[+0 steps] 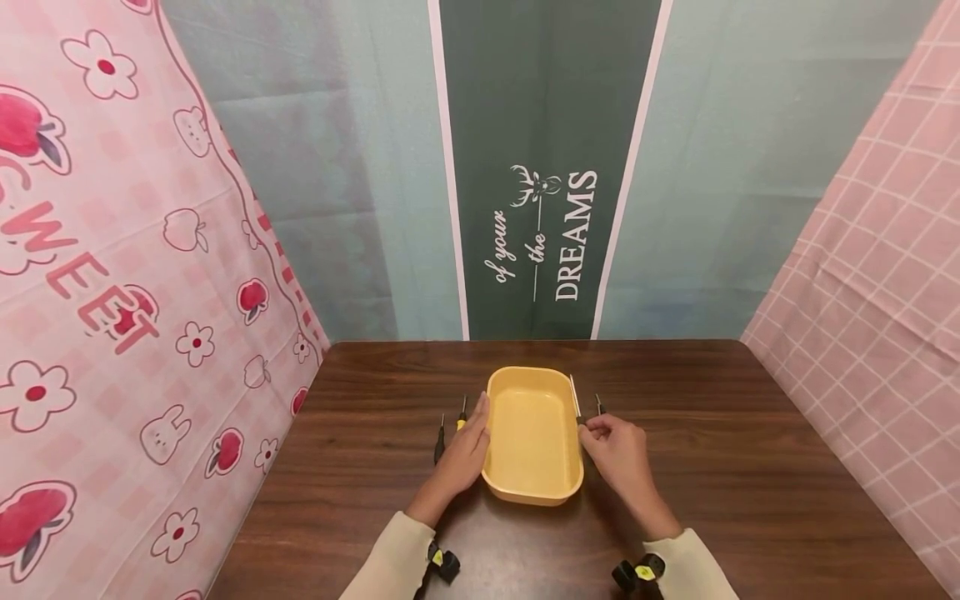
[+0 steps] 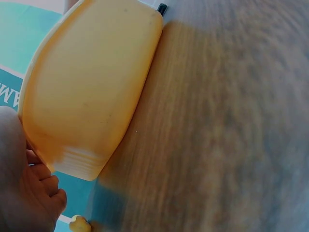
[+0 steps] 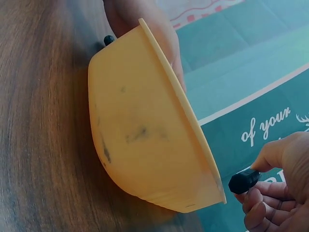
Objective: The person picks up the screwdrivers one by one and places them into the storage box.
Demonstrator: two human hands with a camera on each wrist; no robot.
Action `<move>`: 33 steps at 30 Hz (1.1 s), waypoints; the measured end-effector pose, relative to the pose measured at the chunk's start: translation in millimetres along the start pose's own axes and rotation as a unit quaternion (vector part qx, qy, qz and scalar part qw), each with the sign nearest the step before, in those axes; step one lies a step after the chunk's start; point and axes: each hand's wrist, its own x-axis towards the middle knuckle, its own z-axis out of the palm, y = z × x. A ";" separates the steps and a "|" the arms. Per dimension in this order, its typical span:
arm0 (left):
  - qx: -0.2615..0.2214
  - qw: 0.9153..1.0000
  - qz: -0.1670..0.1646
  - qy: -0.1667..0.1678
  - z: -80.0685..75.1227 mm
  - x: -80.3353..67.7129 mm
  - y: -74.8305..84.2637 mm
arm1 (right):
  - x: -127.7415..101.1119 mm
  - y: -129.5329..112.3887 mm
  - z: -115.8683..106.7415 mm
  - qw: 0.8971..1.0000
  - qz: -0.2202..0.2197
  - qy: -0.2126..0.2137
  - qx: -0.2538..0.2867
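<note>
Left hand (image 1: 463, 446), fingers extended, rests along left side of the yellow tray (image 1: 531, 433), likely steadying it on the table (image 1: 322, 500). Right hand (image 1: 621, 450) pinches a black-handled tool (image 3: 244, 181) by the right rim, shaft pointing away.

Both sleeves (image 1: 393, 562) are cream, and the black wrist cameras (image 1: 449, 567) carry small yellow patches (image 1: 645, 572)
</note>
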 end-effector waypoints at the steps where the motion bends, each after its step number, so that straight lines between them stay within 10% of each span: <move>1: -0.001 1.000 0.001 0.001 0.2 -0.1 -0.2 | -0.4 -0.6 0.2 1.000 0.000 -0.001 -0.001; 33: 0.002 1.000 -0.006 0.000 1.5 -1.1 -3.3 | -8.5 -13.3 20.1 0.999 -0.004 -0.039 -0.008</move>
